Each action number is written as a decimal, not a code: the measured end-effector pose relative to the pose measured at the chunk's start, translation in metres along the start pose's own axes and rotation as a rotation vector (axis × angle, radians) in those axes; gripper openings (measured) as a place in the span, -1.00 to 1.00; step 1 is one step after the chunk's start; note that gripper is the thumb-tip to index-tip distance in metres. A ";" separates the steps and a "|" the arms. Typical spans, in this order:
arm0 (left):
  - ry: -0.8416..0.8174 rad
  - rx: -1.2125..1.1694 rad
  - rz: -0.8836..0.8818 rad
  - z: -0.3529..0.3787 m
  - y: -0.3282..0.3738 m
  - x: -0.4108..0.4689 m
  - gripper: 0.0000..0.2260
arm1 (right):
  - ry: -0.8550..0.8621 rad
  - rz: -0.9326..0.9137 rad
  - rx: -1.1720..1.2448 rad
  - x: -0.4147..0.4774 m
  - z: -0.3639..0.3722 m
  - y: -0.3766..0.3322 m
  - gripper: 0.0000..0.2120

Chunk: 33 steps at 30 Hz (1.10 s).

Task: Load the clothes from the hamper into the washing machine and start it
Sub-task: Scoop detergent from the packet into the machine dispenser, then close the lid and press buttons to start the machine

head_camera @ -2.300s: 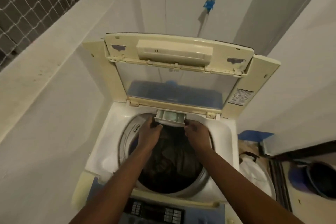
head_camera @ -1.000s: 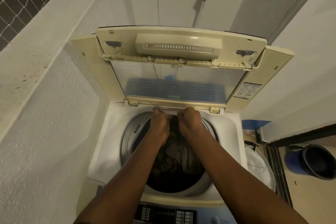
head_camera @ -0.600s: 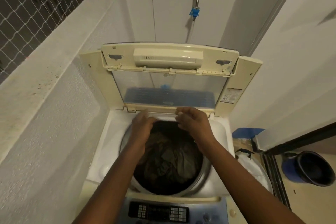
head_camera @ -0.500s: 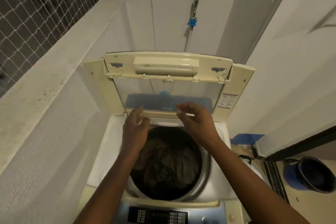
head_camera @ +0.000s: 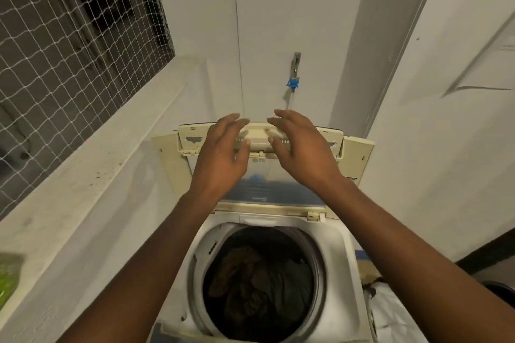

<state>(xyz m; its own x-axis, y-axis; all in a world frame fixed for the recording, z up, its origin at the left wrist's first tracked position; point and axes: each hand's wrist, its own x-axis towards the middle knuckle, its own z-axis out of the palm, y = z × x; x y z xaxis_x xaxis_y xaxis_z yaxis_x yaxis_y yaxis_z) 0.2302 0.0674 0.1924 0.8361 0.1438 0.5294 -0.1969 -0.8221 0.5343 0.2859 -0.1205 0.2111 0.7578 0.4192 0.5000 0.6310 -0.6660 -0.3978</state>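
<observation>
Netted window (head_camera: 69, 50) upper left over a speckled ledge (head_camera: 92, 175). Wall tap (head_camera: 295, 64) with blue fitting (head_camera: 293, 83). White bag (head_camera: 390, 315) lower right.

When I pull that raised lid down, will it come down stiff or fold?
The lid probably folds: a hinge line crosses it under the hands. It looks like light plastic with a clear panel, so it may drop fast. Both hands are open, gripping nothing.

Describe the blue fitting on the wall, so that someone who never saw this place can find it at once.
Start at the washing machine with its lid raised, and look at the white wall straight above the lid. A metal tap is mounted there, and the blue fitting hangs at its lower end. It is the only bright blue thing on that wall.
</observation>
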 end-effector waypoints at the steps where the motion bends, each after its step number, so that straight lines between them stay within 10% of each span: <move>1: -0.017 0.044 0.031 0.000 0.002 0.007 -0.63 | -0.006 0.003 -0.029 0.004 0.001 0.002 -0.60; 8: -0.216 0.236 0.021 0.017 -0.010 0.033 -0.59 | -0.121 0.112 -0.196 0.015 0.020 0.018 -0.49; 24: -0.097 0.309 0.092 -0.007 0.006 -0.051 -0.70 | -0.017 -0.049 -0.210 -0.073 0.005 -0.008 -0.52; 33: -0.423 0.318 0.149 -0.034 0.006 -0.144 -0.65 | -0.285 -0.145 -0.275 -0.159 0.007 -0.033 -0.53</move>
<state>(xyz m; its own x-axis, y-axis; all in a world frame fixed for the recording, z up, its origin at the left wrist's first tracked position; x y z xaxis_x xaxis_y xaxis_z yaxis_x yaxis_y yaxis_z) 0.0914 0.0607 0.1419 0.9569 -0.1666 0.2379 -0.2189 -0.9520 0.2137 0.1453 -0.1610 0.1391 0.7046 0.6488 0.2872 0.6956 -0.7115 -0.0994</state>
